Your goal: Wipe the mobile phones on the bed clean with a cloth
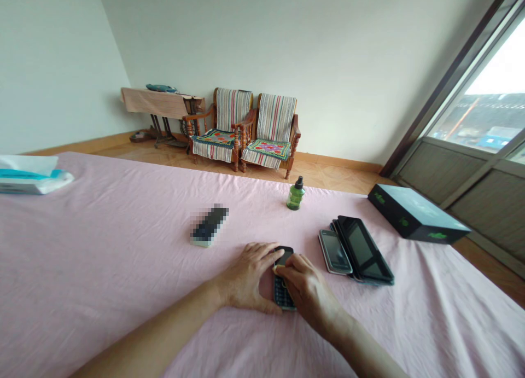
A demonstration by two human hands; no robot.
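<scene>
A dark keypad mobile phone (283, 297) lies face up on the pink cloth, its screen end pointing away from me. My left hand (248, 279) spans its left side, thumb at the bottom end and fingers at the top, gripping it. Over the middle of the phone, my right hand (307, 285) is closed in a pinch on a small yellowish wad (279, 269), pressed against the phone's face. The wad's material is unclear, as the fingers cover most of it. Part of the keypad and screen is hidden by my right hand.
To the right lie a silver-edged phone (335, 252) and a black tablet-like device (365, 249), overlapping. A green spray bottle (296, 195) stands beyond my hands. A pixelated phone (209, 225) lies left, tissues (36, 181) far left, a black box (414, 214) right.
</scene>
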